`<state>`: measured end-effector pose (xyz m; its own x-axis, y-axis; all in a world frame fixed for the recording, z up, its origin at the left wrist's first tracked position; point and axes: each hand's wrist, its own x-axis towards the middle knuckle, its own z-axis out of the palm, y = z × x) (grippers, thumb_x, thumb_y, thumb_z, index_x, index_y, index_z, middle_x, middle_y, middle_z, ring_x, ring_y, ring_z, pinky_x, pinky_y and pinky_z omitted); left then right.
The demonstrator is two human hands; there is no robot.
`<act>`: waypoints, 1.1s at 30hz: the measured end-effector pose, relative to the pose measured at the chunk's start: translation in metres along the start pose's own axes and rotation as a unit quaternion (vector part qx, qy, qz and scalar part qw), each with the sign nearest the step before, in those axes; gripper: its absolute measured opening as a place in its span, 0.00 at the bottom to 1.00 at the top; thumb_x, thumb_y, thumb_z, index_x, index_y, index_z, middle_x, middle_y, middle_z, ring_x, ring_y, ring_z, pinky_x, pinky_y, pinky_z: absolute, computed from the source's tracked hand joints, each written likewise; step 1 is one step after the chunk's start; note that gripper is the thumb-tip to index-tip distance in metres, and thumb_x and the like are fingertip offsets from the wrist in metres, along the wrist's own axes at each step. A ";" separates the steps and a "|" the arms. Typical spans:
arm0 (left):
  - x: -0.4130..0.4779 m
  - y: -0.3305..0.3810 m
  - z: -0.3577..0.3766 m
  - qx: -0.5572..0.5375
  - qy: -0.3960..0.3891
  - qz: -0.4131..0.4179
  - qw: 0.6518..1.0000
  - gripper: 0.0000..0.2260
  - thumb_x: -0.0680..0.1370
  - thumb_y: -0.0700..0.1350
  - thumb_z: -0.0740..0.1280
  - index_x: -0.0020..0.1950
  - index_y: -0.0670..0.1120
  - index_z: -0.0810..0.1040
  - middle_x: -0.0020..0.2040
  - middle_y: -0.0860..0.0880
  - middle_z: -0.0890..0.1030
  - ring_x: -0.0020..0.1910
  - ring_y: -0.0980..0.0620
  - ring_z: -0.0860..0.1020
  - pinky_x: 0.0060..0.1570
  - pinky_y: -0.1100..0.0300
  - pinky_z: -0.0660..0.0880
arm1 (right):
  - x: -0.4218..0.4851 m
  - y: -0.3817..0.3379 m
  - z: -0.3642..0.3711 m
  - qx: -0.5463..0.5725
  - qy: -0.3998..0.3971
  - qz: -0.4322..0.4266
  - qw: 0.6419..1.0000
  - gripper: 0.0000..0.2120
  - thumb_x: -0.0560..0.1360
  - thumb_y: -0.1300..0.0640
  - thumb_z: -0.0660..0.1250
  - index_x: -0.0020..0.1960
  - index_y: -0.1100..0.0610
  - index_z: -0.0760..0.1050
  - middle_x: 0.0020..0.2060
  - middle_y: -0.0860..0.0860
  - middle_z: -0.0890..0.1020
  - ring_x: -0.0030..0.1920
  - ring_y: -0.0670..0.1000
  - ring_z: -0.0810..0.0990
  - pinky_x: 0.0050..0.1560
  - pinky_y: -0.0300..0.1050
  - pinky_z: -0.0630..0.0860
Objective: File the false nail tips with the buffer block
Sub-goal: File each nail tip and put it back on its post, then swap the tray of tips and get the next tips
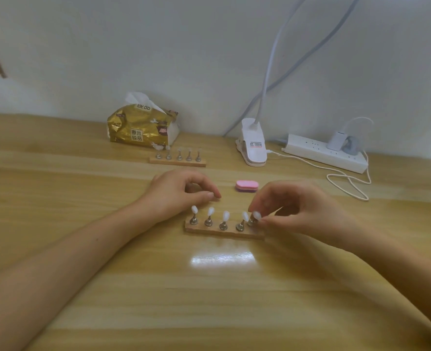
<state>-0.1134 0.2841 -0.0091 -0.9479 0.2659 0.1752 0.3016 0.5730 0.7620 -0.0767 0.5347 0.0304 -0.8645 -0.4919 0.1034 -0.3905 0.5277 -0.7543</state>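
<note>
A small wooden stand (224, 233) lies in front of me with several metal pegs, each carrying a white false nail tip (225, 215). My right hand (293, 209) pinches the rightmost nail tip (257, 216) on its peg. My left hand (181, 192) rests on the table just behind the stand's left end, fingers loosely curled and holding nothing. The pink buffer block (246, 186) lies on the table between and behind my two hands, untouched.
A second wooden stand (177, 161) with pegs sits farther back. Behind it is a gold tissue pack (141, 127). A white clip lamp base (253, 145), a power strip (328, 153) and a looped white cable (348, 182) occupy the back right by the wall.
</note>
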 end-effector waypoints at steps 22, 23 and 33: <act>-0.008 0.008 -0.001 0.030 0.035 0.041 0.998 0.07 0.76 0.43 0.71 0.44 0.56 0.85 0.47 0.57 0.82 0.45 0.52 0.77 0.54 0.50 0.75 | -0.036 0.014 -0.010 -0.154 0.028 0.027 0.987 0.09 0.71 0.61 0.78 0.46 0.51 0.81 0.42 0.44 0.79 0.42 0.39 0.78 0.40 0.28 0.70; -0.010 0.011 0.000 0.049 0.042 0.064 0.996 0.07 0.76 0.44 0.71 0.45 0.56 0.84 0.47 0.57 0.81 0.45 0.54 0.77 0.55 0.49 0.74 | -0.047 0.021 -0.021 -0.162 0.036 0.041 0.985 0.10 0.70 0.62 0.78 0.45 0.50 0.81 0.41 0.44 0.80 0.42 0.40 0.78 0.40 0.28 0.70; 0.023 0.109 0.110 0.213 -0.142 0.319 0.912 0.10 0.80 0.56 0.61 0.57 0.59 0.78 0.54 0.59 0.76 0.52 0.60 0.73 0.50 0.61 0.70 | -0.156 0.152 -0.167 -0.247 0.257 0.353 0.865 0.11 0.72 0.58 0.75 0.40 0.52 0.72 0.37 0.49 0.79 0.37 0.48 0.74 0.37 0.44 0.68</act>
<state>-0.0913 0.4378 0.0099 -0.5192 0.8063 0.2835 0.8525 0.4651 0.2387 -0.0538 0.8072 0.0078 -0.9196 0.3795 0.1012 0.3138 0.8648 -0.3921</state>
